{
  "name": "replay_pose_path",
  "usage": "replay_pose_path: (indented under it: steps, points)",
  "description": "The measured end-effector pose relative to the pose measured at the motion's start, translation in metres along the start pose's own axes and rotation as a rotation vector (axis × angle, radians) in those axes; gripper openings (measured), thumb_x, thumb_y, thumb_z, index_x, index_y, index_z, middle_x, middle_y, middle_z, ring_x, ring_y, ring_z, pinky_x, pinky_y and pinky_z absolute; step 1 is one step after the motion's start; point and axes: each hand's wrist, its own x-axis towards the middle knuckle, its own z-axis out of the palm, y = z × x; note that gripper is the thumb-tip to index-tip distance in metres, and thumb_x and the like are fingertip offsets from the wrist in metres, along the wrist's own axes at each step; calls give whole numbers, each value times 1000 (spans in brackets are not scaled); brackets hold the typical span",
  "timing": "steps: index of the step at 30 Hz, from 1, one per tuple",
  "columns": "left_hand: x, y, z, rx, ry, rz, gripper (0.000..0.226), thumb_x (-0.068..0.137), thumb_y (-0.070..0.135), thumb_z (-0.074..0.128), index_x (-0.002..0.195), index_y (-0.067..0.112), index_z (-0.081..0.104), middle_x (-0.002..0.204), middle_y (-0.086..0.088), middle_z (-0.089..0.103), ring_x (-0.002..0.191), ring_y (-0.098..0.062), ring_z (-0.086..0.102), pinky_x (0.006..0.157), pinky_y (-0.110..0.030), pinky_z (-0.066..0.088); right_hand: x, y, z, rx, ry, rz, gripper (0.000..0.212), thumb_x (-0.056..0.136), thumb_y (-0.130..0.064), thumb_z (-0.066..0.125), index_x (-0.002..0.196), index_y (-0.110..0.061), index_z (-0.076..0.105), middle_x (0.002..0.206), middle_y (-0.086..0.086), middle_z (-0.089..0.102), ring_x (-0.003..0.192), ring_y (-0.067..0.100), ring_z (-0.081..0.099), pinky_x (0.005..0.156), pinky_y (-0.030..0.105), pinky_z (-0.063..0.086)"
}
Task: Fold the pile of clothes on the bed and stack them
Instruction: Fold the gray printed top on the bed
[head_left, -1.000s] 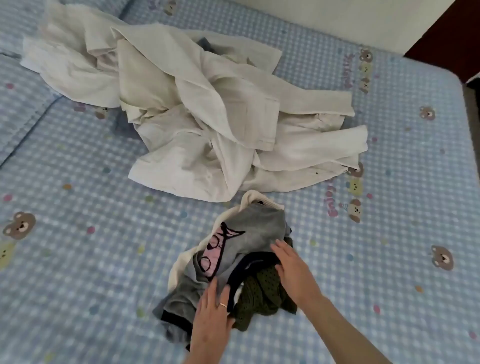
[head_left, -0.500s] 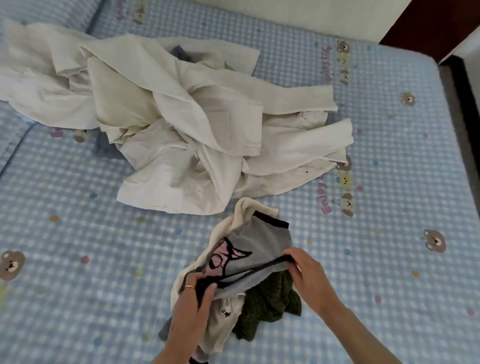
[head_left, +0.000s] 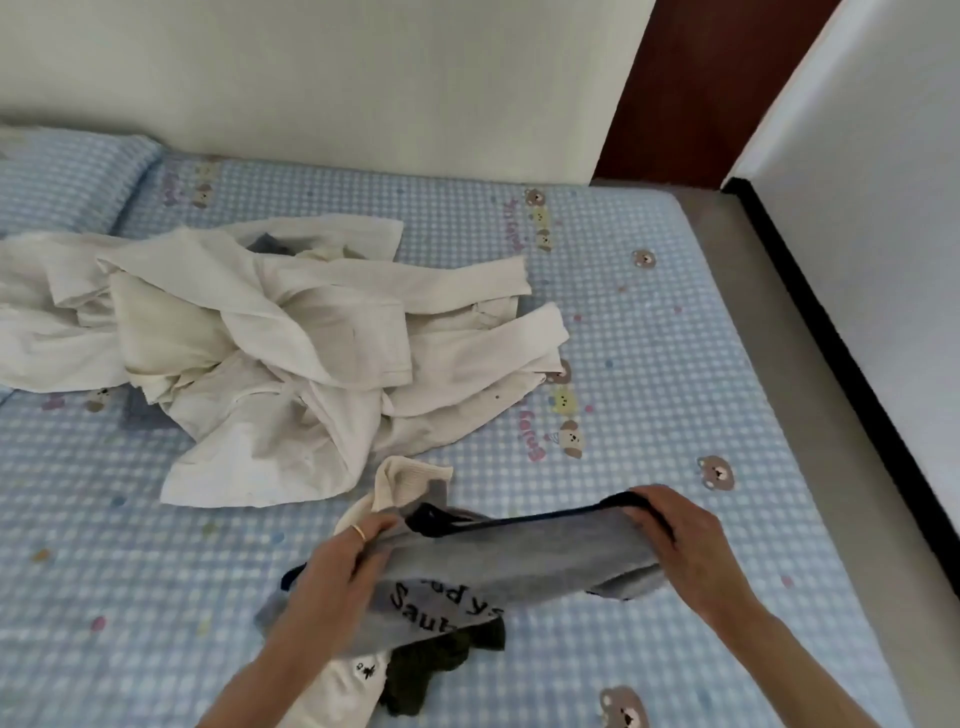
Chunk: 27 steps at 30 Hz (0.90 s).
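At far left, spreading toward the middle of the blue-and-white checked bed sheet with bear prints (head_left: 649, 364), lies the crumpled heap of cream cotton clothes (head_left: 270, 338), unfolded, with a bit of dark grey cloth showing under its left edge. Nearer the camera, the left hand (head_left: 337, 577), a ring on one finger, pinches the left edge of the grey jersey garment with dark trim and printed lettering (head_left: 498, 556), fingers curled round the cloth. The right hand (head_left: 680, 545) grips the opposite end at the dark band, fingers wrapped over it. The garment hangs stretched between the two hands just above the bed. Under it lie a cream ribbed knit piece (head_left: 400, 483) and a dark green knitted item (head_left: 441, 660).

The risks, as I judge them: the slack lower part with the lettering droops onto the green knit and may drag it or the cream piece along when the garment is lifted. The grip is uneven, so the cloth could twist and fold crooked. A loose pinch on the left could let that edge slip.

Against the earlier frames, the garment is now pulled out wide and raised, where it lay bunched with a pink print uppermost. The hands are farther apart, and the view has tilted up to show the wall.
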Motion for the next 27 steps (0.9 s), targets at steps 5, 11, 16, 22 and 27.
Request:
replay_pose_path:
  steps: [5, 11, 16, 22, 27]
  points:
    - [64, 95, 41, 38, 135, 127, 29, 93, 7, 49, 103, 31, 63, 86, 10, 69, 77, 3, 62, 66, -9, 43, 24, 35, -97, -87, 152, -76, 21, 97, -27, 49, 99, -45, 60, 94, -28, 65, 87, -7, 60, 76, 15, 45]
    - [132, 206, 71, 179, 301, 332, 22, 91, 6, 48, 99, 23, 60, 82, 4, 66, 73, -9, 60, 63, -9, 38, 71, 64, -214, -202, 335, -204, 15, 96, -31, 50, 101, -34, 64, 90, -24, 62, 84, -3, 57, 76, 6, 37]
    - [144, 267, 81, 349, 352, 489, 21, 91, 9, 45, 98, 25, 55, 76, 6, 62, 70, -13, 59, 63, -23, 44, 81, 75, -289, -290, 418, -290, 19, 93, -30, 55, 105, -20, 67, 97, -7, 70, 87, 13, 63, 74, 19, 41]
    - [113, 259, 119, 387, 231, 436, 30, 94, 34, 40, 108, 19, 62, 89, 9, 62, 78, -13, 53, 67, -24, 37, 40, 100, -310, -266, 297, -296, 15, 94, -26, 55, 105, -28, 65, 89, -26, 62, 79, -5, 55, 73, 10, 40]
    - [66, 181, 186, 435, -100, 278, 34, 84, 56, 41, 91, 33, 65, 74, 27, 47, 71, 3, 51, 65, -12, 36, -35, 157, -253, -309, -29, -181, 32, 95, -46, 37, 107, -35, 64, 83, -18, 62, 74, 2, 57, 68, 14, 42]
